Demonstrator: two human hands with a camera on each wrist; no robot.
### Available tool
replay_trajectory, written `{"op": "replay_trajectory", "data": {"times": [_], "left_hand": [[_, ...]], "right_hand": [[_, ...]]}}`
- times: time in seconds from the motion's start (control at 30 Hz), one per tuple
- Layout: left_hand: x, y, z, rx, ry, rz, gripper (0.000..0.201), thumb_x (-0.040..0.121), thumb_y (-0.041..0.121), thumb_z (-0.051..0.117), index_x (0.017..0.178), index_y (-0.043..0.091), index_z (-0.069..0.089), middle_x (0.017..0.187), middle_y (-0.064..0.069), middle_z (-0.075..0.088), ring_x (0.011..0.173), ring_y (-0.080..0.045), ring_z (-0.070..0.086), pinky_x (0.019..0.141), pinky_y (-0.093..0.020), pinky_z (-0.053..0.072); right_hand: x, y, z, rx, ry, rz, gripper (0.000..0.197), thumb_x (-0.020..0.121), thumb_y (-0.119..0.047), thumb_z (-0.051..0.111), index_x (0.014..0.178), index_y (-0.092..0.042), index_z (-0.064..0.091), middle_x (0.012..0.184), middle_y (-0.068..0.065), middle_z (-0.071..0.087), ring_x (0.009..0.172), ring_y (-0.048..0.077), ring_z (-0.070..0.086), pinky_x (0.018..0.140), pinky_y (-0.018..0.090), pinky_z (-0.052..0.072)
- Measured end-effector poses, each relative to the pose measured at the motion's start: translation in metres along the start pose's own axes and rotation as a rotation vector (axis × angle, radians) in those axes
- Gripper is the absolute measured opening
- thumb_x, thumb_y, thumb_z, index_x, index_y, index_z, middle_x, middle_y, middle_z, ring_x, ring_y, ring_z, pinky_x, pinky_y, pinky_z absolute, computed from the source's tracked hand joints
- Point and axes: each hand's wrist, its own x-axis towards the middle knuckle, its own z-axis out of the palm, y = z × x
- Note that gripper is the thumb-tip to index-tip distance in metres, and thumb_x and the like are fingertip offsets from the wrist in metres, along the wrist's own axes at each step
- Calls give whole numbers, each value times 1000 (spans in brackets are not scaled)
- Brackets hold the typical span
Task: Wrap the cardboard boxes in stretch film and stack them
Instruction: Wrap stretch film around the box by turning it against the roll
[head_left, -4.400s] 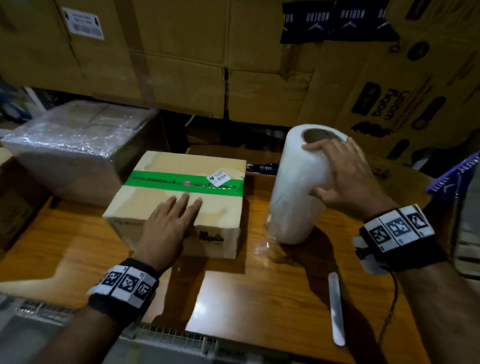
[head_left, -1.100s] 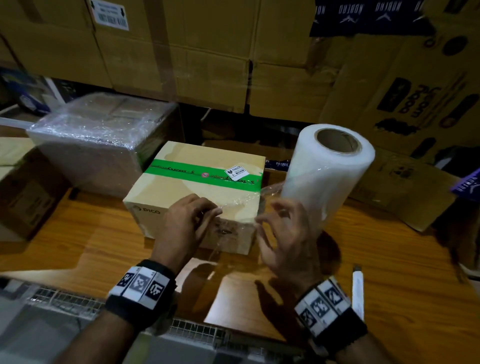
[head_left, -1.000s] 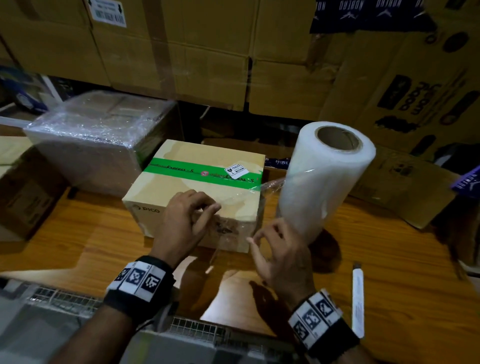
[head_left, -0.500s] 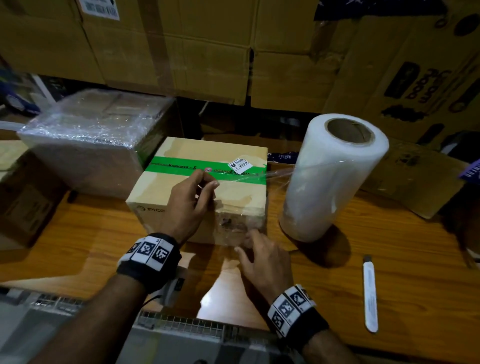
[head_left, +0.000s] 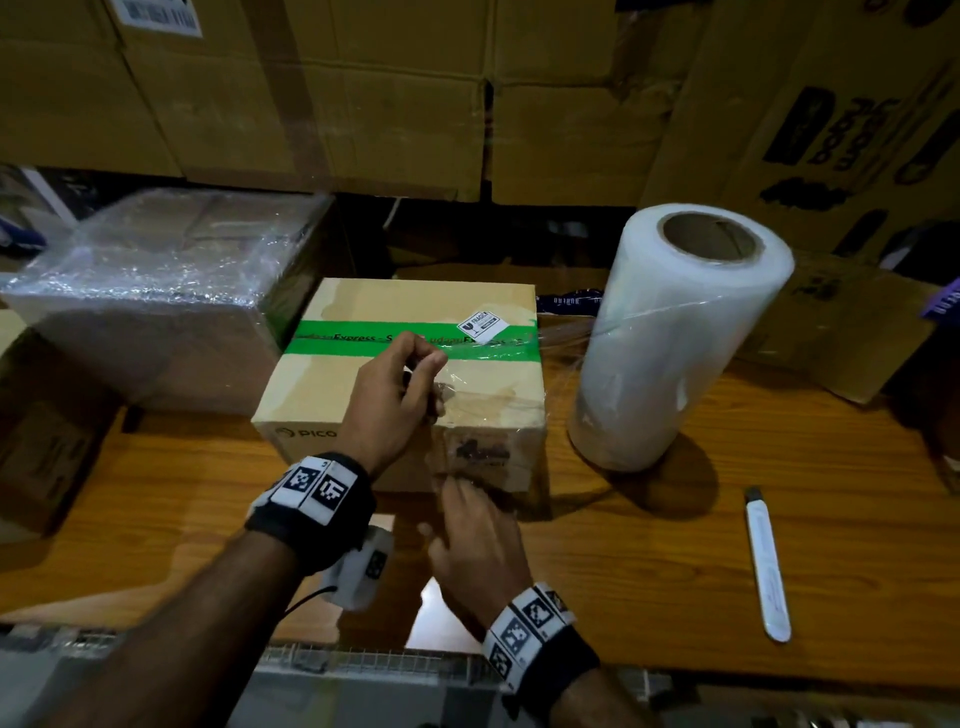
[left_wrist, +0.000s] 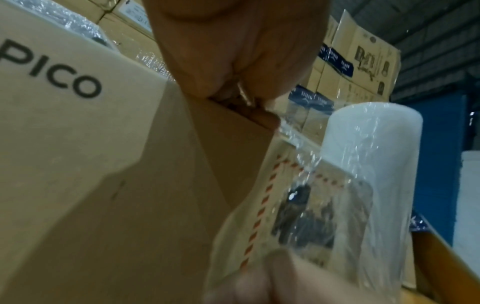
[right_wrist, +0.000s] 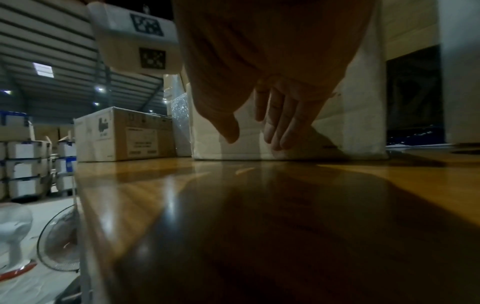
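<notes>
A tan cardboard box (head_left: 332, 384) with a green tape band sits mid-table. To its right a white stretch film roll (head_left: 670, 338) stands upright. A clear film sheet (head_left: 563, 340) runs from the roll over the box's right top corner and front. My left hand (head_left: 426, 366) pinches the film's edge on the box top, fingers curled. Low at the front face, my right hand (head_left: 460, 491) presses the film against the cardboard with straight fingers (right_wrist: 279, 127). The left wrist view shows the film (left_wrist: 324, 205) lying crinkled over the box's printed label.
A film-wrapped box (head_left: 156, 291) stands at the back left, touching the tan box. A white utility knife (head_left: 766, 566) lies on the wooden table (head_left: 649, 597) to the right. Large cartons (head_left: 415, 104) form a wall behind. A brown box (head_left: 41, 457) sits at the left edge.
My hands left the box top and roll and drew the film over the box's corner. In the last half second my right hand slid forward onto the front face.
</notes>
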Motion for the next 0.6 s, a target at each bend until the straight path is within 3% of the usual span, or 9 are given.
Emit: {"op": "replay_trajectory", "data": {"times": [0.07, 0.13, 0.23, 0.3, 0.33, 0.4, 0.47, 0.53, 0.6], "left_hand": [[5, -1, -3, 46, 20, -42, 12, 102, 18, 65, 93, 19, 57, 86, 0, 66, 61, -21, 70, 57, -45, 60], [6, 1, -8, 175, 125, 18, 16, 97, 13, 70, 94, 19, 56, 102, 2, 65, 73, -17, 70, 63, -46, 61], [-16, 16, -14, 433, 241, 421, 9, 94, 1, 63, 98, 8, 65, 107, -8, 59, 89, -23, 61, 72, -42, 55], [-43, 25, -6, 556, 101, 687, 17, 94, 9, 58, 102, 2, 71, 110, -18, 63, 99, -29, 57, 78, -42, 49], [-53, 24, 0, 596, -19, 738, 24, 96, 16, 57, 109, 3, 72, 117, -18, 65, 105, -30, 56, 84, -42, 48], [-60, 12, 14, 689, -194, 687, 40, 100, 30, 56, 132, 8, 66, 140, -15, 58, 122, -29, 54, 100, -42, 45], [-51, -3, 18, 799, -233, 520, 62, 100, 44, 56, 152, 13, 47, 157, -10, 45, 134, -28, 47, 111, -46, 42], [-41, -14, 16, 876, -252, 445, 69, 99, 47, 57, 158, 16, 38, 159, -7, 42, 134, -27, 45, 108, -49, 45], [-37, -21, 13, 937, -255, 442, 70, 95, 40, 65, 158, 20, 40, 156, -6, 45, 131, -28, 44, 101, -47, 47]], "right_hand": [[-3, 6, -6, 51, 61, -35, 28, 98, -37, 57, 124, -27, 56, 118, -9, 57, 106, 10, 55, 85, 30, 50], [-8, 14, -17, 60, 142, -52, 12, 97, -35, 59, 108, -31, 62, 109, -14, 57, 99, 3, 51, 80, 23, 48], [-9, 28, -22, -21, 163, -83, 9, 96, -33, 62, 104, -30, 62, 109, -12, 57, 99, 6, 50, 84, 24, 47], [-1, 30, -18, -69, 195, -89, 13, 94, -30, 62, 106, -25, 59, 111, -4, 59, 100, 14, 56, 86, 34, 54], [3, 30, -17, -76, 246, -97, 13, 96, -30, 57, 106, -21, 57, 110, 1, 61, 97, 17, 62, 87, 35, 56], [5, 30, -12, -132, 301, -147, 21, 100, -30, 46, 104, -14, 58, 108, 6, 62, 91, 15, 69, 92, 27, 50], [-3, 37, -14, -206, 205, -219, 21, 90, -29, 63, 109, -21, 67, 111, -1, 64, 99, 14, 62, 94, 31, 50], [-13, 49, -29, -154, 184, -148, 24, 86, -30, 72, 109, -28, 65, 104, -8, 61, 91, 11, 55, 77, 29, 53], [-12, 59, -45, -127, 244, -50, 17, 91, -33, 71, 104, -27, 62, 97, -7, 60, 83, 11, 54, 66, 27, 50]]}}
